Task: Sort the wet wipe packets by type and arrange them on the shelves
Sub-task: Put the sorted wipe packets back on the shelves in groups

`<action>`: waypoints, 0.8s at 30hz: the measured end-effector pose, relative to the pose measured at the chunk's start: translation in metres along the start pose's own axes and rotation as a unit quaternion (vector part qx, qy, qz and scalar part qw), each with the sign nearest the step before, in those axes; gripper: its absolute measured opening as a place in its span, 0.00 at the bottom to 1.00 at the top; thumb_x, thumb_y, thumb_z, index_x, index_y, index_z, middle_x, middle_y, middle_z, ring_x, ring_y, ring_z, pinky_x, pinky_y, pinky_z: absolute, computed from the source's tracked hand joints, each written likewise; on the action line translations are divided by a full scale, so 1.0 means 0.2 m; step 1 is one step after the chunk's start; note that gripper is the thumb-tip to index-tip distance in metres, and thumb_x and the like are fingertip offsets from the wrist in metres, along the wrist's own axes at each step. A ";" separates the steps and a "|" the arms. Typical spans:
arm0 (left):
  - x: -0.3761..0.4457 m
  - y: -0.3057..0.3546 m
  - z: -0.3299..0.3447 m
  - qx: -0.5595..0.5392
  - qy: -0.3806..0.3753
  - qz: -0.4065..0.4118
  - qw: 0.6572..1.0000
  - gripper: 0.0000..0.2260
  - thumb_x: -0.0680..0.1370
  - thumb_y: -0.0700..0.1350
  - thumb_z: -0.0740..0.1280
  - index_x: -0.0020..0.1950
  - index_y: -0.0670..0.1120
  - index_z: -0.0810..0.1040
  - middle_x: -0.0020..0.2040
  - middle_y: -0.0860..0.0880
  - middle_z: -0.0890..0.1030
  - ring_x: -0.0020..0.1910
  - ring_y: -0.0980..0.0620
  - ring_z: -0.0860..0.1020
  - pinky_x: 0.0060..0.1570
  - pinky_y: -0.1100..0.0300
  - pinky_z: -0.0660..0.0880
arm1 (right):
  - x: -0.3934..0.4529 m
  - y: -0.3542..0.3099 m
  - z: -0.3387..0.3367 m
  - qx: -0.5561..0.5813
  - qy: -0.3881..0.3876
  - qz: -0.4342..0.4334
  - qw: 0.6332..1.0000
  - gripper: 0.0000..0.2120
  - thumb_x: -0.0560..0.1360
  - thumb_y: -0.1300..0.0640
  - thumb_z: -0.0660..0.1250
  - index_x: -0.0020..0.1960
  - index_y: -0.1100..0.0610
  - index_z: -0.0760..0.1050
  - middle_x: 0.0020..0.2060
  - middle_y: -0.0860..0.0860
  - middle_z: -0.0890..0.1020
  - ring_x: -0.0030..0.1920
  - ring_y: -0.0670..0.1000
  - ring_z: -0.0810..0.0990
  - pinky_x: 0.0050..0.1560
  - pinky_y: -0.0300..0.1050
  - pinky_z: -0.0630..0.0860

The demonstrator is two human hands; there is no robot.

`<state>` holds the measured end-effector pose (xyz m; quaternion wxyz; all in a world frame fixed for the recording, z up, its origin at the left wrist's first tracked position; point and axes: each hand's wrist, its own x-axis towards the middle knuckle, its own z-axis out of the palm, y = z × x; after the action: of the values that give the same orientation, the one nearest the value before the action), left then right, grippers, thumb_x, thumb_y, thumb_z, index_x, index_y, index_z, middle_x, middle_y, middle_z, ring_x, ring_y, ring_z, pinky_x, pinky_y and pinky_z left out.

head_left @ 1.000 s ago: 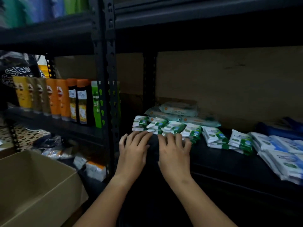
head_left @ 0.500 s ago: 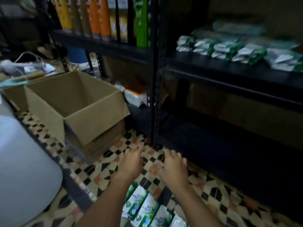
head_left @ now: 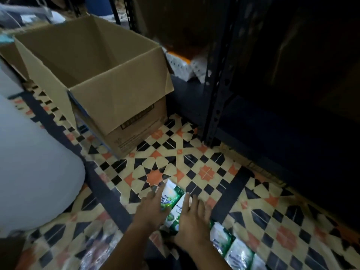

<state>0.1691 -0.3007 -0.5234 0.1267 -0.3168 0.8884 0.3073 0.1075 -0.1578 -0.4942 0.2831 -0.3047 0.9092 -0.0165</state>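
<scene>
On the patterned floor tiles, two green-and-white wet wipe packets [head_left: 171,196] lie side by side between my hands. My left hand [head_left: 151,210] grips the left packet along its left edge, and that packet's far end tilts up. The second packet [head_left: 177,212] sits between thumb and forefinger of my right hand [head_left: 193,225], whose other fingers spread over the floor. Several more green wet wipe packets [head_left: 226,240] lie in a row to the right of my right wrist. The shelf where the sorted packets lie is out of view.
An open cardboard box [head_left: 109,90] stands on the floor to the upper left. A dark metal shelf post [head_left: 218,98] rises right of it, with white and orange packs [head_left: 183,65] on the low shelf behind. A large white rounded object [head_left: 29,172] fills the left side.
My view dropped from the shelf of sorted packets to the floor. Both hands came down off the shelf row and now hold packets lying on the tiles.
</scene>
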 end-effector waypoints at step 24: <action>0.05 0.00 -0.08 0.101 0.066 0.012 0.993 0.49 0.72 0.50 0.77 0.82 0.51 0.46 0.57 0.46 0.80 0.54 0.47 0.79 0.54 0.55 0.78 | 0.10 -0.06 0.00 0.021 0.054 -0.010 0.998 0.59 0.71 0.40 0.73 0.80 0.61 0.34 0.73 0.63 0.63 0.72 0.62 0.62 0.72 0.64 0.45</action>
<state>0.1608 -0.3168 -0.5150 0.0957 -0.3107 0.9252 0.1957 0.1016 -0.1793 -0.5007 0.2397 -0.3062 0.9197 -0.0544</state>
